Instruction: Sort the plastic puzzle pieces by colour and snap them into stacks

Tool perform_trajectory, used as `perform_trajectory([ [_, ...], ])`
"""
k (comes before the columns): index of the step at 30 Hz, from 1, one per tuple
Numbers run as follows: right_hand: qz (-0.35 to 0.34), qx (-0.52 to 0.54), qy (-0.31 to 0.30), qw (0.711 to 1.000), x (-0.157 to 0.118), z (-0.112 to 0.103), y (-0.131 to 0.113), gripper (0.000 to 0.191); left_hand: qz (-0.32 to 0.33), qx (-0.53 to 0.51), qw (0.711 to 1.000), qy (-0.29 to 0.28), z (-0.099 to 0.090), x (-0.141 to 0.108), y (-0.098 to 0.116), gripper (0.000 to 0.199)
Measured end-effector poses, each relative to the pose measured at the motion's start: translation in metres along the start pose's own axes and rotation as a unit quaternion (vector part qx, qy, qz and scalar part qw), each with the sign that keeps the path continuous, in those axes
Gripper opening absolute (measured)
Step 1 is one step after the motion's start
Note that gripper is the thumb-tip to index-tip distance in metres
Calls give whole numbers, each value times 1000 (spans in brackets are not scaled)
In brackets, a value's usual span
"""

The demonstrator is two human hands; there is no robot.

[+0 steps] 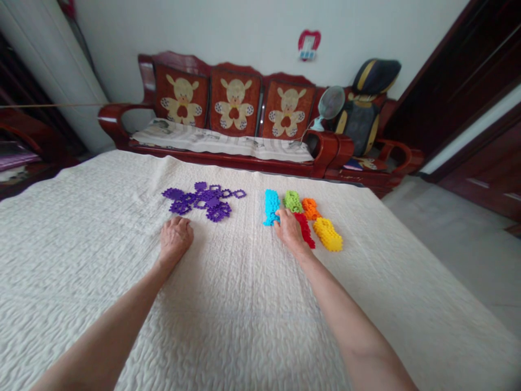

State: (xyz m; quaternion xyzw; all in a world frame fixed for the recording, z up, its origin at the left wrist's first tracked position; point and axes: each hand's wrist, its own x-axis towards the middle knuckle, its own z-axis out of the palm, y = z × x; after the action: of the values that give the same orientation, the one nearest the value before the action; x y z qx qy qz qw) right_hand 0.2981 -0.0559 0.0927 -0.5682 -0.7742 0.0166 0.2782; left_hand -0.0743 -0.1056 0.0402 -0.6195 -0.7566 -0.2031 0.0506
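My left hand (176, 235) rests on the quilted cloth with its fingers curled in and nothing visible in them. Just beyond it lies a loose spread of purple plastic linking pieces (213, 201), toothed squares and open frames. My right hand (290, 229) has its thumb and fingers closed at the near end of a row of light blue linking pieces (272, 203). Red linking pieces (306, 232) lie beside that hand, partly hidden by it. Green pieces (292, 201), orange pieces (311, 208) and yellow pieces (328, 234) are grouped around them in separate rows.
A cream quilted cloth (228, 304) covers the broad surface. Behind its far edge stands a wooden sofa (228, 157) with bear-patterned cushions (235, 103). A small fan (331, 103) and a wooden armchair (396, 160) are at the back right.
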Motion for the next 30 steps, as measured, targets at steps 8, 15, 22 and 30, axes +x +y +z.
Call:
perform_trajectory([
  [8, -94, 90, -2, 992, -27, 33, -35, 15, -7, -1, 1000, -17, -4, 0, 5, 34],
  [15, -106, 123, 26, 986, -27, 58, -44, 17, 1, -32, 999, 7, -5, -5, 6, 33],
  [22, -99, 153, 57, 982, -30, 65, -41, 18, 3, -112, 990, 90, -4, 28, -11, 32],
  [30, -83, 175, 53, 980, -30, 69, -36, 17, -187, -107, 975, 48, -7, 143, -47, 38],
])
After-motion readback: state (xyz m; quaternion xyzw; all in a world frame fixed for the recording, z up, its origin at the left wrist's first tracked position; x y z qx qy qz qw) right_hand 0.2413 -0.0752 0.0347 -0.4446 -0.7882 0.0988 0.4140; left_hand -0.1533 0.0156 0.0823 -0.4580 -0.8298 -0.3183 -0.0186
